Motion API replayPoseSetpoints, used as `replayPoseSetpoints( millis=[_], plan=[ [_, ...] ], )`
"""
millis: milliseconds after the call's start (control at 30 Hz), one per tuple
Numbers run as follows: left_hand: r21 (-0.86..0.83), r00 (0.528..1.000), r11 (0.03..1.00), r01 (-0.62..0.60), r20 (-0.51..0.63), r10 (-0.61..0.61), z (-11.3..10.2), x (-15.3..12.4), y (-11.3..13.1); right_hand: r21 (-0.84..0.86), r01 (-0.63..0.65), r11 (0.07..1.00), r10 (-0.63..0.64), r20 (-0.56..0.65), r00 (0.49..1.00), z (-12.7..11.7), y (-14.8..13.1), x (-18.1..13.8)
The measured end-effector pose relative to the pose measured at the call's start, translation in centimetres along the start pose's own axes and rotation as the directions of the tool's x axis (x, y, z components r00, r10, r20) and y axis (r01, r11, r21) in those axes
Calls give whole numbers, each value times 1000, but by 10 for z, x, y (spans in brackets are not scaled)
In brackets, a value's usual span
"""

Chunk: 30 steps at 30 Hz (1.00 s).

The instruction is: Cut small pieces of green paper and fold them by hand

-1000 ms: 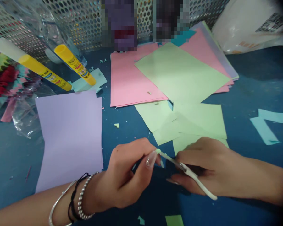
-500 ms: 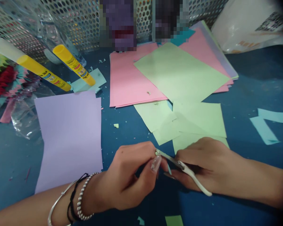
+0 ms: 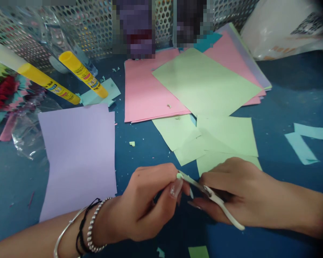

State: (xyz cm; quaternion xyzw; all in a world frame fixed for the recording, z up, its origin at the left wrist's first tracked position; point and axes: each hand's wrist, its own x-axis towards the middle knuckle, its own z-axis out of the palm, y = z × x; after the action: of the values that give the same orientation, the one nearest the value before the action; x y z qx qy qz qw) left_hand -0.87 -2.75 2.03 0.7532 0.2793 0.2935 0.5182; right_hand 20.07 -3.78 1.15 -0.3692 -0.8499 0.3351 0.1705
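My left hand (image 3: 148,204) pinches a tiny light green paper piece (image 3: 179,175) between thumb and fingertips, just above the dark blue table (image 3: 285,96). My right hand (image 3: 231,190) is closed on a pair of small white-handled scissors (image 3: 212,197). The scissor tips meet the green piece at my left fingertips. Several light green paper sheets (image 3: 226,136) lie just beyond both hands. A lilac sheet (image 3: 78,157) lies to the left of my left hand.
Pink sheets (image 3: 148,89) with a large green sheet (image 3: 204,82) on top lie at the back. Two yellow glue sticks (image 3: 83,73) lean at the back left by a perforated metal basket (image 3: 91,25). Clear wrap with coloured paper (image 3: 5,93) sits far left. Light blue strips (image 3: 301,147) lie at the right.
My left fingertips and the scissor tips have shifted slightly right and down. The papers have not moved.
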Motion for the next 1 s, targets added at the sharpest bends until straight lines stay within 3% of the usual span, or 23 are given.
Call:
replayPoseSetpoints(
  millis=[567,1000],
  plan=[
    [-40,997,998,58,44,-56,2,-1,-2,-109,9,994,-15,-54,998,5,-1,-4],
    [-25,993,994,-103,61,105,1,-3,-8,-163,74,984,-73,11,997,0,-4,-7]
  ],
)
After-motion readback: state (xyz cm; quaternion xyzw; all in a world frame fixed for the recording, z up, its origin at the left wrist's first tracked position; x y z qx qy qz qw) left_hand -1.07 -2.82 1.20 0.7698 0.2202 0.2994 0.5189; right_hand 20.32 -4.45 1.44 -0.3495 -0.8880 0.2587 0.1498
